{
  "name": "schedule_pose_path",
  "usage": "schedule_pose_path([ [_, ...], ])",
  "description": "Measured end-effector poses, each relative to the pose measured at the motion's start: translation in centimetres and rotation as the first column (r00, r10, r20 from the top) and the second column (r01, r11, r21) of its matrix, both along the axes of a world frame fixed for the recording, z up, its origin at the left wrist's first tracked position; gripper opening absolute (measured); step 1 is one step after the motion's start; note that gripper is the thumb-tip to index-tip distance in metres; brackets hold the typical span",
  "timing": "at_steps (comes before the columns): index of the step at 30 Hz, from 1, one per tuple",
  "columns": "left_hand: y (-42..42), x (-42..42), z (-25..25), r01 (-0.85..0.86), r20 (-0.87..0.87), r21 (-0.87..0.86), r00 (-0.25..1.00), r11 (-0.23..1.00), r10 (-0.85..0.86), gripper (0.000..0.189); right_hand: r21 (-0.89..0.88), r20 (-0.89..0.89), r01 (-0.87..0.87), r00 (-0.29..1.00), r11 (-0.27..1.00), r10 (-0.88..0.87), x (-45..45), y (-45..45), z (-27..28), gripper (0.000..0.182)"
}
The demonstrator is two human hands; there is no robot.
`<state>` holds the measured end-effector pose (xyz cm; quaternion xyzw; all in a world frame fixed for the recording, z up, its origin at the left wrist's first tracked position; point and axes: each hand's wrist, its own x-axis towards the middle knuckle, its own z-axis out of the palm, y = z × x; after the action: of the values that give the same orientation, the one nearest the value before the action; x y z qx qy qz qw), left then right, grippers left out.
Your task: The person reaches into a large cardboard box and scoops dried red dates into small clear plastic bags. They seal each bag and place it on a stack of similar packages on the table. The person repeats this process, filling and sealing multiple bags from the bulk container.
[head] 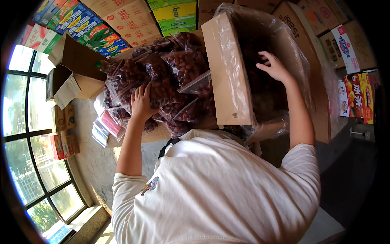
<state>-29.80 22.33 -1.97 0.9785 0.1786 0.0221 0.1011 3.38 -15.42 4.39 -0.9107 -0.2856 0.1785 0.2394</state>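
My left hand (pixel 140 102) lies spread on a pile of clear zip bags (pixel 163 91) filled with dark red dried fruit that looks like jujubes. Its palm touches one bag near the pile's front left. Over the mouth of a large cardboard box (pixel 227 70) is my right hand (pixel 274 67), fingers apart and nothing held. A clear plastic liner (pixel 297 61) covers the box's rim and hangs over its sides. Dark contents (pixel 253 55) show inside in deep shade, too dim to make out well.
Flat packs of unfilled bags (pixel 108 125) lie at the table's left edge (pixel 146 138). An open carton (pixel 82 70) stands beyond them. Stacked drink cartons (pixel 128 23) line the back; more boxes (pixel 356 94) are at right. A window (pixel 36 128) is on the left.
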Motion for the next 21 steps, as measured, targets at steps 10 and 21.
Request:
schedule_pose_path([
  [10, -0.1, 2.4, 10.9, 0.327, 0.138, 0.155, 0.927, 0.932, -0.348, 0.06, 0.416, 0.181, -0.365, 0.931, 0.833, 0.318, -8.5, 8.1, 7.4, 0.054],
  [21, -9.1, 7.9, 19.9, 0.569, 0.34, 0.208, 0.721, 0.796, -0.604, 0.063, 0.462, 0.381, -0.445, 0.881, 0.767, 0.282, -15.2, 12.7, 8.3, 0.094],
])
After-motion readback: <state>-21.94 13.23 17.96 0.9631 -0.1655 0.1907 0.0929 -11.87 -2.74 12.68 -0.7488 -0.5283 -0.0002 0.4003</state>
